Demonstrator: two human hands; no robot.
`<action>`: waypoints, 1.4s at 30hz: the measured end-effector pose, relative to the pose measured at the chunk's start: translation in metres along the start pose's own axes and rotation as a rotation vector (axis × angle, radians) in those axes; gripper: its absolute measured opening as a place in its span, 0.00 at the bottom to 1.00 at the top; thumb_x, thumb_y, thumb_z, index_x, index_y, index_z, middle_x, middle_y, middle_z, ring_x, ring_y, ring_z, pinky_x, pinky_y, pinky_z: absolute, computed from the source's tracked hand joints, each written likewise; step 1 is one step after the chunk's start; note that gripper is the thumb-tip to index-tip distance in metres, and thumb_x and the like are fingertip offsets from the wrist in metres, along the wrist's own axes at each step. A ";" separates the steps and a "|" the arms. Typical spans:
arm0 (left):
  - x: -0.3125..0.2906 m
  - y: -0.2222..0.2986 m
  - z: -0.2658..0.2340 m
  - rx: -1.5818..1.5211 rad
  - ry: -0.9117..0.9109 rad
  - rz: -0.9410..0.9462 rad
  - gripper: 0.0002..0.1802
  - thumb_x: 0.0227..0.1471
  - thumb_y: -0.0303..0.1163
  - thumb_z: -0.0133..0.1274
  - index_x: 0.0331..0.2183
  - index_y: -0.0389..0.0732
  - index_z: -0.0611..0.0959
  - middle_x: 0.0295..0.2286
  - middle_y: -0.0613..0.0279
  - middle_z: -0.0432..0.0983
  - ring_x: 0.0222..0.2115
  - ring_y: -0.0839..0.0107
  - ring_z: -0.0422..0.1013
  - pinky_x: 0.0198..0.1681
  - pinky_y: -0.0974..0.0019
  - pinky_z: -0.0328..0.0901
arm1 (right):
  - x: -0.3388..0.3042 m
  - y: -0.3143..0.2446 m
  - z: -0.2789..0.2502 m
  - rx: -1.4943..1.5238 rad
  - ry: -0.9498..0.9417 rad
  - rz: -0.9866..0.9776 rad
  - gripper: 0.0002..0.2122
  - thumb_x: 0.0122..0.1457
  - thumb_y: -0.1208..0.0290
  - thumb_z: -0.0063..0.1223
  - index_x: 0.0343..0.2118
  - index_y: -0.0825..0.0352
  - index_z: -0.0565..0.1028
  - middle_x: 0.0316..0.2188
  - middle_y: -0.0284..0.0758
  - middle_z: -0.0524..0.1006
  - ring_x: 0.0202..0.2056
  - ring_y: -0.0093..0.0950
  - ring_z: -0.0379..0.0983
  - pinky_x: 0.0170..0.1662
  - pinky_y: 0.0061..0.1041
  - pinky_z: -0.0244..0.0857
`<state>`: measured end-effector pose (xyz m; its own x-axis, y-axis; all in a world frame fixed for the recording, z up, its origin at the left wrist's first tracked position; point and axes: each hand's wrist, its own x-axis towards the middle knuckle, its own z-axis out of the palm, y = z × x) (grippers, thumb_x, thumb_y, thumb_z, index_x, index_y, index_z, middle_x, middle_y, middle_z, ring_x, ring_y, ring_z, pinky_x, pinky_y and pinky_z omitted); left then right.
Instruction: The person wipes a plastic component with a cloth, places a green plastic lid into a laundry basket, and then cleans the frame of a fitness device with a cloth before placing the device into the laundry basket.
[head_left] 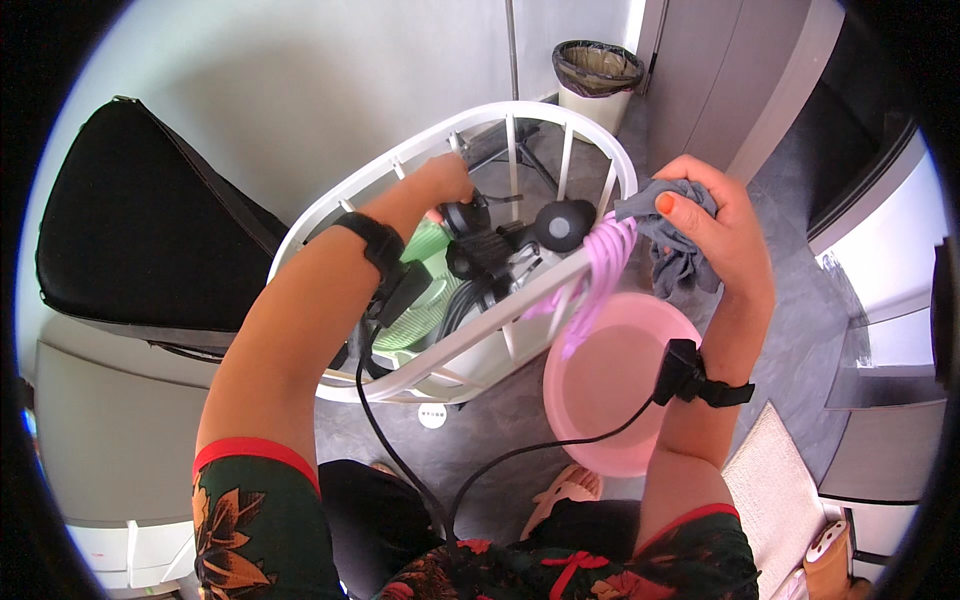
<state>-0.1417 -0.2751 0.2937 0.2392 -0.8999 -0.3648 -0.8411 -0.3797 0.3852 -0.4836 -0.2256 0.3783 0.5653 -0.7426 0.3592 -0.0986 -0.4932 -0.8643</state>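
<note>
A white oval rail-sided rack (440, 365) stands in front of me. Over its far side reaches my left hand (448, 185), fingers curled and partly hidden against a black rounded object (465, 216). What they grip, if anything, is unclear. Inside lie a green slatted plastic piece (412, 325), a black object with a grey round centre (565, 226) and dark cables. My right hand (728, 222) is closed on a crumpled grey cloth (684, 245), just beyond the rack's right end. Several pink-purple hangers (606, 255) hang over the rail beside the cloth.
On the floor at right sits a pink basin (560, 390). A large black case (150, 220) is at left; a lined trash bin (597, 85) stands far back. Cables run from black wrist straps (690, 375) on my arms. A beige mat (775, 490) lies lower right.
</note>
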 end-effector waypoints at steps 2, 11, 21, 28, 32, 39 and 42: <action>0.008 0.000 0.001 0.070 -0.042 -0.101 0.22 0.40 0.28 0.58 0.43 0.40 0.80 0.34 0.48 0.77 0.26 0.54 0.77 0.21 0.57 0.76 | 0.001 0.002 0.003 0.042 -0.058 0.035 0.10 0.56 0.67 0.58 0.32 0.69 0.73 0.24 0.24 0.72 0.29 0.13 0.64 0.32 0.16 0.59; -0.004 -0.002 0.024 0.112 0.066 0.064 0.15 0.50 0.36 0.51 0.39 0.39 0.82 0.37 0.50 0.78 0.35 0.56 0.77 0.25 0.58 0.75 | 0.003 0.003 0.000 0.013 -0.085 0.050 0.12 0.56 0.64 0.58 0.34 0.70 0.73 0.27 0.28 0.76 0.33 0.14 0.70 0.36 0.17 0.64; -0.026 -0.019 0.019 -0.329 0.157 0.239 0.28 0.46 0.29 0.56 0.51 0.39 0.72 0.40 0.48 0.75 0.31 0.56 0.77 0.21 0.60 0.77 | 0.002 0.006 0.003 0.052 -0.063 0.057 0.11 0.56 0.66 0.58 0.33 0.69 0.73 0.25 0.25 0.74 0.30 0.13 0.67 0.33 0.15 0.61; 0.004 -0.016 0.010 -0.139 -0.181 0.201 0.27 0.46 0.30 0.53 0.51 0.39 0.73 0.39 0.50 0.76 0.29 0.56 0.78 0.21 0.58 0.77 | 0.006 0.014 0.013 0.014 0.029 0.048 0.10 0.55 0.68 0.58 0.31 0.69 0.73 0.23 0.23 0.70 0.27 0.12 0.63 0.31 0.14 0.58; -0.004 -0.002 0.022 -0.273 -0.004 0.093 0.27 0.47 0.30 0.51 0.51 0.39 0.71 0.39 0.43 0.76 0.27 0.50 0.78 0.21 0.57 0.77 | 0.004 0.006 0.018 0.027 0.095 0.099 0.11 0.54 0.66 0.58 0.32 0.69 0.73 0.23 0.25 0.71 0.26 0.13 0.65 0.29 0.14 0.59; -0.029 0.011 0.025 -0.380 0.105 0.101 0.22 0.48 0.29 0.49 0.38 0.16 0.70 0.32 0.33 0.76 0.22 0.45 0.76 0.21 0.56 0.75 | 0.003 0.017 0.014 0.015 0.095 0.147 0.13 0.54 0.63 0.59 0.33 0.69 0.74 0.24 0.27 0.73 0.24 0.14 0.67 0.26 0.15 0.62; -0.015 0.010 0.021 -0.378 0.034 0.098 0.18 0.48 0.30 0.50 0.32 0.19 0.75 0.33 0.33 0.76 0.22 0.45 0.76 0.21 0.56 0.75 | 0.002 0.018 0.018 0.018 0.142 0.160 0.13 0.54 0.63 0.58 0.33 0.69 0.74 0.24 0.27 0.73 0.23 0.14 0.67 0.26 0.15 0.62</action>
<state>-0.1639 -0.2604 0.2851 0.1874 -0.9401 -0.2848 -0.6241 -0.3379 0.7045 -0.4696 -0.2277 0.3574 0.4224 -0.8679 0.2614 -0.1630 -0.3564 -0.9200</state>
